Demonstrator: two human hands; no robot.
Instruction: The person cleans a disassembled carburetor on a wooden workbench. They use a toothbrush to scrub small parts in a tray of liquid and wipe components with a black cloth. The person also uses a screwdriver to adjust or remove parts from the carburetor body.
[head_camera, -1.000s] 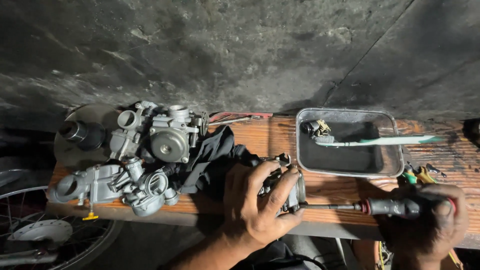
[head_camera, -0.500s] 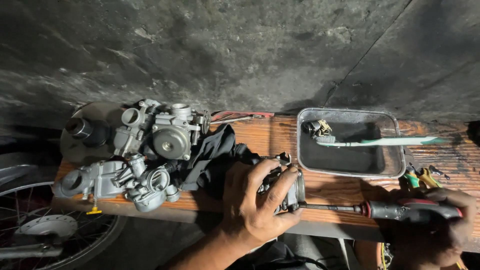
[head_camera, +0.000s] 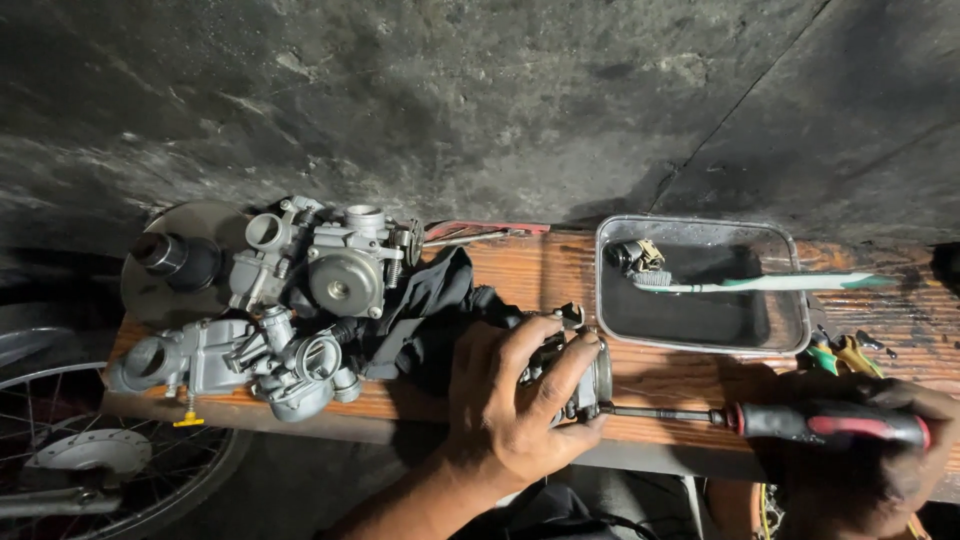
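Big dark stained wall (head_camera: 480, 100) fills most of the background, with a wooden table (head_camera: 560, 270) running along the bottom of it, really just a worn plank. A spoked wheel (head_camera: 90, 460) pokes in at lower left.

On the left end of the table sit two spare carburetors: one upper carburetor (head_camera: 335, 265) next to a round metal disc (head_camera: 180, 265), and a lower carburetor (head_camera: 240, 360) right at the front edge. A black rag (head_camera: 420, 315) is bunched between them and the work. Off to the right is a metal tray (head_camera: 700, 285) with a green and white toothbrush (head_camera: 760, 283) lying across it and a small part in its corner.

The left hand (head_camera: 510, 410) has its grip clamped around a small carburetor body (head_camera: 585, 365), pressing it down near the front edge of the table. The right hand (head_camera: 880, 450) is clenched around the red and black handle of a screwdriver (head_camera: 780, 420), shaft lying level, tip at the right side of the body.

What I'd worry about: the tip camming out and chewing up a soft screw head, since the driver comes in sideways with little weight behind it. It could also skid into the left fingers. And with the body that close to the edge, a freed screw could drop to the floor.
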